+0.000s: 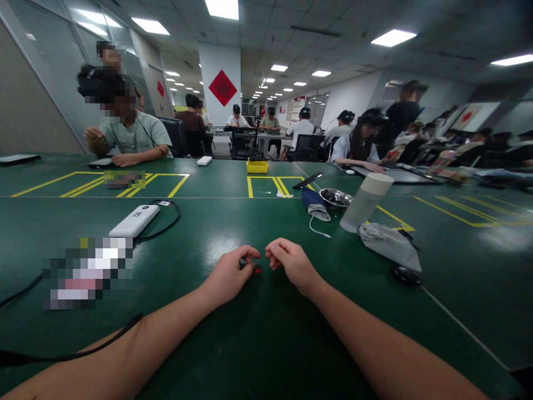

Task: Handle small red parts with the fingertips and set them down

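My left hand (233, 271) is low over the green table, thumb and fingers curled inward. Something small and dark may be at its fingertips, too tiny to name. Facing it, a short gap away, is my right hand (293, 265), its fingers bent together; whatever they pinch, if anything, is hidden. A tiny red piece (258, 271) shows just beside my left thumb, between the two hands. Both forearms reach in from the lower corners.
Left are a white power bank (135, 220) with a black cable and a blurred-out flat item (89, 272). Right are a pale bottle (366, 203), metal bowl (335, 198), blue pouch (314, 204), grey pouch (391, 244) and black mouse (406, 275). A yellow box (257, 166) stands farther back. People sit around.
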`<state>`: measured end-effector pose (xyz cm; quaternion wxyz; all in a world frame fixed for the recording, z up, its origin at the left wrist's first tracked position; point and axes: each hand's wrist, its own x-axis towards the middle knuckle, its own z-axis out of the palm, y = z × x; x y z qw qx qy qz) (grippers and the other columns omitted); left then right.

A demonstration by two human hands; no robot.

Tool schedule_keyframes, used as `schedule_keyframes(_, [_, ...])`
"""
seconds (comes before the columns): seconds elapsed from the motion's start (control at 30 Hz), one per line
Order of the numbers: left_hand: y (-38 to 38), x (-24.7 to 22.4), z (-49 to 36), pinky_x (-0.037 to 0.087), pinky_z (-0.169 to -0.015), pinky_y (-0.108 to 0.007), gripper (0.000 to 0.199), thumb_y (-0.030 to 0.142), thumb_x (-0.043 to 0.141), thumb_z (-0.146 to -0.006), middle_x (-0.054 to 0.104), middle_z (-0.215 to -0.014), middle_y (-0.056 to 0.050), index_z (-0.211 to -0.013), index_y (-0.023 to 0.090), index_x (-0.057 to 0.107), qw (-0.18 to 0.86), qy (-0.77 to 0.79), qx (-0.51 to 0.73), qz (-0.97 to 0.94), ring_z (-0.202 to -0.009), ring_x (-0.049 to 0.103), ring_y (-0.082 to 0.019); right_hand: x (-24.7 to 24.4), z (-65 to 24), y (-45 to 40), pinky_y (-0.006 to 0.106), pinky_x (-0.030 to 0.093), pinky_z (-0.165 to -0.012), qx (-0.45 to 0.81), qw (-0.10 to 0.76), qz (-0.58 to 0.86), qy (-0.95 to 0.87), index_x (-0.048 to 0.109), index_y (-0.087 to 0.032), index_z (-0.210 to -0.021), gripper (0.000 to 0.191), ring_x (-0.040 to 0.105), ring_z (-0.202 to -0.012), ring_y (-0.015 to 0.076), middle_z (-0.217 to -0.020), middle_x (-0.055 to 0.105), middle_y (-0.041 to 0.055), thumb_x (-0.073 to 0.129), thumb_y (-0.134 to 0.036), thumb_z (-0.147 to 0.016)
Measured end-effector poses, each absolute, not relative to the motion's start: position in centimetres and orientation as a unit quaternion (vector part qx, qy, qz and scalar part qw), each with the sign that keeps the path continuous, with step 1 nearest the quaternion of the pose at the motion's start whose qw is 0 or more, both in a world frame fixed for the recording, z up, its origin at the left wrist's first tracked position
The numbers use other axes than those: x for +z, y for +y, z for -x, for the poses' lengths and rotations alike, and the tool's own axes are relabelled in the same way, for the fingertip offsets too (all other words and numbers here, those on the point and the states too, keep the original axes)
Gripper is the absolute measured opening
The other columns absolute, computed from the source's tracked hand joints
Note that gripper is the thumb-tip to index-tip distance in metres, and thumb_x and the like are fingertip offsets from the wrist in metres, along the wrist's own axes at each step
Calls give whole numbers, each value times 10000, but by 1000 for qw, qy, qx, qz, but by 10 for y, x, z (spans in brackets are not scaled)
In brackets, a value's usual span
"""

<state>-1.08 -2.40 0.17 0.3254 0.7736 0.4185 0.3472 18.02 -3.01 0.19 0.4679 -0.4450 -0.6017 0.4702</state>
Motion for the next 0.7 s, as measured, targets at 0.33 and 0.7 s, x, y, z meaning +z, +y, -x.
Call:
schedule_keyframes(0.33, [-16,-4,14,403,-967,-406,424,122,573,-734,664,-1070,-91,-1151,196,572,356,439,355,-745,-1053,589,-249,4,-181,-33,250,393,-628,295,369,479,-740,627,-164,-889,205,511,-670,120,-780,566,10,521,-338,-872])
schedule_keyframes(0.7, [-13,-8,15,484,-839,-346,269,101,483,-761,678,-933,-68,-999,167,587,414,421,402,-700,-887,640,-185,15,-185,-41,288,413,-723,218,182,448,-848,600,-225,-1128,481,541,-833,172,-1008,522,52,688,-481,-730])
